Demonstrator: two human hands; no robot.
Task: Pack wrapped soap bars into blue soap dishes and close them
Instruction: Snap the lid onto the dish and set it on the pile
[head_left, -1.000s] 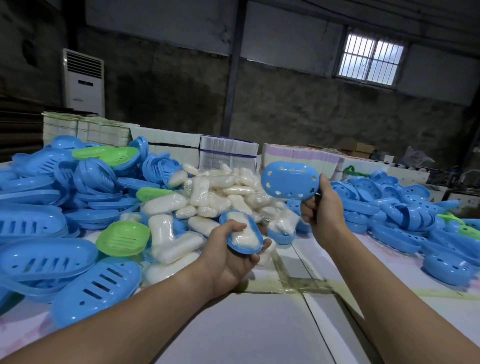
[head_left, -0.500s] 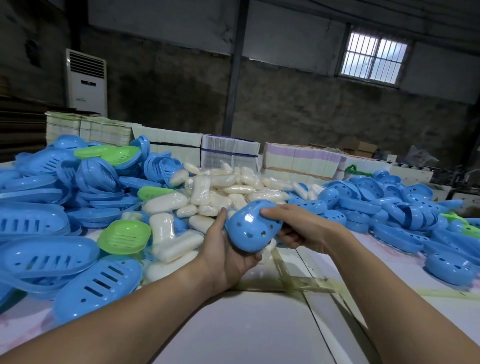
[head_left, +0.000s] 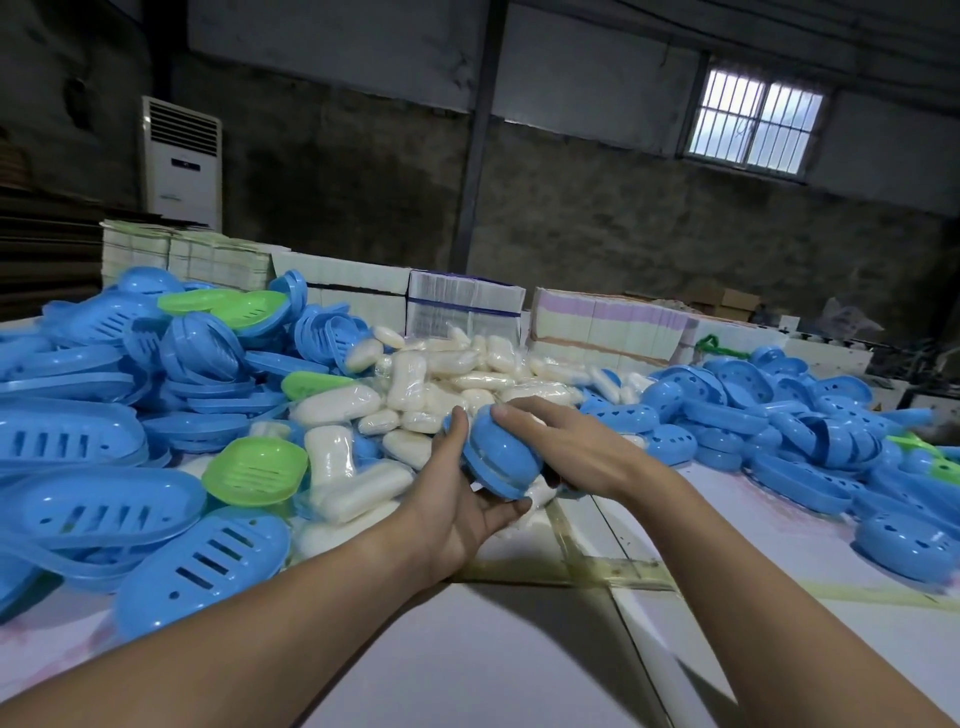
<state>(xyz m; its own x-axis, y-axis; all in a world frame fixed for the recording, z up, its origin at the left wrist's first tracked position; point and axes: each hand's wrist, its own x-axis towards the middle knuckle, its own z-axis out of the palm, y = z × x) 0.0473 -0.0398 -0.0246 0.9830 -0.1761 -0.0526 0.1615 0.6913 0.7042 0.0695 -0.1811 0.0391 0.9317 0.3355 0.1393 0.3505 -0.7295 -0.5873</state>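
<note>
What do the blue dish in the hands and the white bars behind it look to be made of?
Blue soap dish: likely moulded plastic, smooth and semi-glossy, with soft highlights and a crisp rim seam. Wrapped soap bars: matte white soap, apparently under thin clear film that glints and wrinkles.

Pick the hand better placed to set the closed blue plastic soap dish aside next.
Left, probably. The left hand cups the closed blue plastic soap dish from beneath, bearing it; the right hand only presses on top.

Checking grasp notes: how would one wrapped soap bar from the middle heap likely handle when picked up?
The wrapped soap bar looks solid, so probably stiff. Its glossy film wrap may feel slippery. Rounded and loosely heaped, it could slide when nudged.
</note>
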